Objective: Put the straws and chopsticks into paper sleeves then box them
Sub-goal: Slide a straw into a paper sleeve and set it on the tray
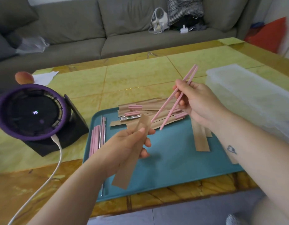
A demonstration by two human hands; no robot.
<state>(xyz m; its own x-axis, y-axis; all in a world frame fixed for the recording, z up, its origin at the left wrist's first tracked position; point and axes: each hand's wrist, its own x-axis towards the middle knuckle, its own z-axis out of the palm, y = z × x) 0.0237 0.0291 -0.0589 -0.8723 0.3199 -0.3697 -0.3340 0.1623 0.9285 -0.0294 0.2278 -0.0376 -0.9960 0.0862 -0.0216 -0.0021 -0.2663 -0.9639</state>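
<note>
Head view shows both hands raised over a teal tray [173, 168] that rests on the yellow-tiled surface [132, 75]. The left hand [124, 146] is closed in a pinch on one brown paper sleeve [132, 153], thumb on top and fingers beneath. The sleeve's long axis runs from near-left to far-right, and its far end, presumably the open mouth, points up toward the right hand. The right hand [197, 103] is closed around a pair of pink chopsticks [174, 98], gripped about mid-length. Their long axis slants from far-right down to near-left, so the lower tips point at the sleeve.

Critical relation: the chopstick tips sit just right of the sleeve's far end, near it but not inside. The two tips are spread apart, while the far ends lie close together. Both axes are roughly parallel, so insertion appears to require closing the tips together and shifting them slightly left onto the mouth. Whether the mouth is held open cannot be determined.

Already sleeved items [140, 109] lie piled at the tray's far edge. Loose straws and chopsticks [98, 135] lie along the left edge; an empty sleeve [200, 138] lies right of centre. A translucent box [254, 98] stands far right, nearer the right hand.
</note>
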